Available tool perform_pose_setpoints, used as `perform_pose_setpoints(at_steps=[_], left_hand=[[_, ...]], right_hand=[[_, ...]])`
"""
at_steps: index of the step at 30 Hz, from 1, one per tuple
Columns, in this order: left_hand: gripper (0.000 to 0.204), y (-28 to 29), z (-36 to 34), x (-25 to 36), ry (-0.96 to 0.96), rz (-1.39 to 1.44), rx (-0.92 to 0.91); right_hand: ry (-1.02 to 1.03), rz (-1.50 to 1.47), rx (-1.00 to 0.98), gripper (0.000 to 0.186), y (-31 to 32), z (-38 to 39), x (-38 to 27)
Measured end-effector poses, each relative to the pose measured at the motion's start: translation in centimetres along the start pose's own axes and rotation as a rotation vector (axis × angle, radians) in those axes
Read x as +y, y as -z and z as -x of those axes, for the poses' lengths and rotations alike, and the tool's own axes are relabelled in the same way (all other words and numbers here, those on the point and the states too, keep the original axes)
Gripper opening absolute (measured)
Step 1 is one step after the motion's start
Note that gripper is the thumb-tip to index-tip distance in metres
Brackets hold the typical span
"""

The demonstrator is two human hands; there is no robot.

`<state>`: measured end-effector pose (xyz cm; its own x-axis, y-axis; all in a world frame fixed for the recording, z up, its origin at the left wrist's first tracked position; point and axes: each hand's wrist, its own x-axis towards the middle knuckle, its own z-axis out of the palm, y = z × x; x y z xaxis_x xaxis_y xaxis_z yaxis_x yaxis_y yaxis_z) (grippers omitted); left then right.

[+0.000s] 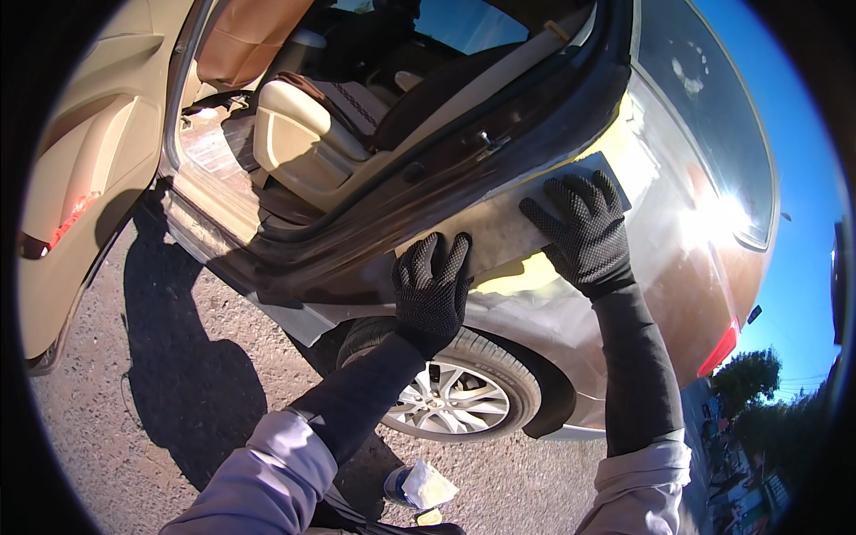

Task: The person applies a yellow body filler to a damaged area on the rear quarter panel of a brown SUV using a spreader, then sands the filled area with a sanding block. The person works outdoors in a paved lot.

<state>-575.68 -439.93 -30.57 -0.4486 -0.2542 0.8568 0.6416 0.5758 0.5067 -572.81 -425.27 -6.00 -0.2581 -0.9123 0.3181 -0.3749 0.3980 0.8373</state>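
Observation:
A long, flat, grey sanding board (505, 224) lies at a slant against the car's rear side panel (662, 294), over a patch of yellow filler (526, 276). My left hand (432, 292), in a black dotted glove, grips its lower left end. Near the upper right end, my right hand (587, 230), gloved the same way, presses on the board with its fingers spread across the face. More yellow and whitish filler shows along the upper edge of the panel. The board hides the panel behind it, and the undersides of both hands are out of sight.
The rear wheel (455, 392) sits below my hands. At the left the rear door (98, 169) stands open beside a beige seat (308, 129). A container with a white cloth or paper (430, 486) rests on the rough ground (303, 357). A red tail light (719, 349) is at the right.

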Motion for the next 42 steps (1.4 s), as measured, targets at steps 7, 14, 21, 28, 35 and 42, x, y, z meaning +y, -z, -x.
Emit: perform_pose_setpoints(at_steps=[7,14,21,28,35,42], left_hand=[[0.058,-1.3,-0.2,-0.3,0.027,0.003,0.028],[0.06,-1.5,1.1,0.5,0.051,-0.027,-0.06],[0.071,-2.1,2.6,0.7,0.01,-0.031,-0.166],[0.072,-1.5,4.3,0.9,-0.087,-0.075,-0.209],[0.068,-0.9,5.6,0.9,-0.188,-0.119,-0.231],[0.072,0.7,6.2,0.6,-0.199,-0.064,-0.365]], right_hand=[[-0.049,0.009,-0.081,0.062,-1.2,0.2,0.5],[-0.073,0.064,-0.103,0.054,-1.3,2.2,0.2],[-0.192,0.063,-0.123,0.052,-1.2,5.1,-1.3],[-0.34,0.051,-0.075,0.04,-1.2,8.7,-4.2],[-0.393,0.031,-0.009,0.028,-2.0,12.1,-6.5],[-0.465,-0.038,-0.128,0.051,-0.3,13.7,-8.9]])
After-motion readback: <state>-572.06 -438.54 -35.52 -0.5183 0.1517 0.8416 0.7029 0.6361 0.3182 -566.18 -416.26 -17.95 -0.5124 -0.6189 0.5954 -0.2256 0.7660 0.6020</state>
